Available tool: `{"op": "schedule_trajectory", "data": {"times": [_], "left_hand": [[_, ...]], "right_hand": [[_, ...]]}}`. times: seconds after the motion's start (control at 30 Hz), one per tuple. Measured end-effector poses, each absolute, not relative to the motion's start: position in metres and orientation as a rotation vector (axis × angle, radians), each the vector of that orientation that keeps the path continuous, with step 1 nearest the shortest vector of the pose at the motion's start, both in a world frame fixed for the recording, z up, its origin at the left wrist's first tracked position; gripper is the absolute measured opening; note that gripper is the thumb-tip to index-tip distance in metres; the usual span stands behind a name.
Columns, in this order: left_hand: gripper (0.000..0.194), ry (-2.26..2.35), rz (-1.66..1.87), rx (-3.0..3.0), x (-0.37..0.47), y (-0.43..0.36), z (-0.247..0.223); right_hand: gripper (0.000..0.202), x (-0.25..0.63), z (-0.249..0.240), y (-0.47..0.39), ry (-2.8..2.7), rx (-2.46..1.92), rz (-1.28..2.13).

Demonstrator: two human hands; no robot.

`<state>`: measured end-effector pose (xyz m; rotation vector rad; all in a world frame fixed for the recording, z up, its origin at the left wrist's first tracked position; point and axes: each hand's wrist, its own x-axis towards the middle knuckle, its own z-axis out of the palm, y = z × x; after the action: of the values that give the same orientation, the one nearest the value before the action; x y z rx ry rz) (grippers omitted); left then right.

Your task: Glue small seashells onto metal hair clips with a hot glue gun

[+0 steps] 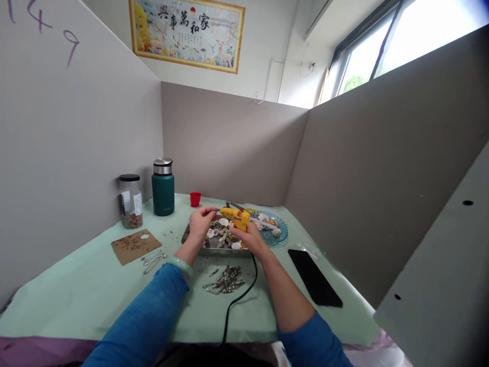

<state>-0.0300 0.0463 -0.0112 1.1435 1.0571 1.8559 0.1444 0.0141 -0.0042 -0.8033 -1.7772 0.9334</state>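
Observation:
My right hand (248, 236) is wrapped round the handle of a yellow hot glue gun (232, 216), its nozzle pointing left and a pale glue stick (263, 223) jutting from its back. Just by the nozzle, my left hand (201, 222) is closed in a pinch on a small dark piece I cannot make out. Both hands are above a metal tray (221, 252) holding several shells (223, 222). In front of the tray lies a pile of small metal clasps or pins (228, 280). The gun's black cord (229, 311) runs toward the front edge.
A blue glass plate (283, 235) with shells stands right of the tray, a black phone (315, 278) nearer. On the left are a cardboard piece (130, 250), large safety pins (153, 259), a jar (131, 201) and a green flask (163, 191). A red cup (195, 199) stands behind; partitions enclose the table.

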Motion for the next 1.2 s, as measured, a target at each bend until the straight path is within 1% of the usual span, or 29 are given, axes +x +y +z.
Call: {"op": "schedule_trajectory", "data": {"times": [0.2, 0.57, 1.2], "left_hand": [[0.022, 1.066, 1.856, 1.134, -0.0294, 0.0451, -0.0102], [0.021, 1.05, 1.862, 1.132, -0.0279, 0.0438, -0.0095], [0.022, 1.051, 1.849, 1.132, -0.0289, 0.0468, -0.0116]], "right_hand": [[0.021, 0.1445, -0.0017, 0.0111, -1.762, -0.792, 0.967], [0.017, 0.1442, -0.0068, 0.0147, -1.806, -0.785, 0.876], [0.016, 0.1442, -0.0037, 0.0125, -1.79, -0.775, 0.922]]}}
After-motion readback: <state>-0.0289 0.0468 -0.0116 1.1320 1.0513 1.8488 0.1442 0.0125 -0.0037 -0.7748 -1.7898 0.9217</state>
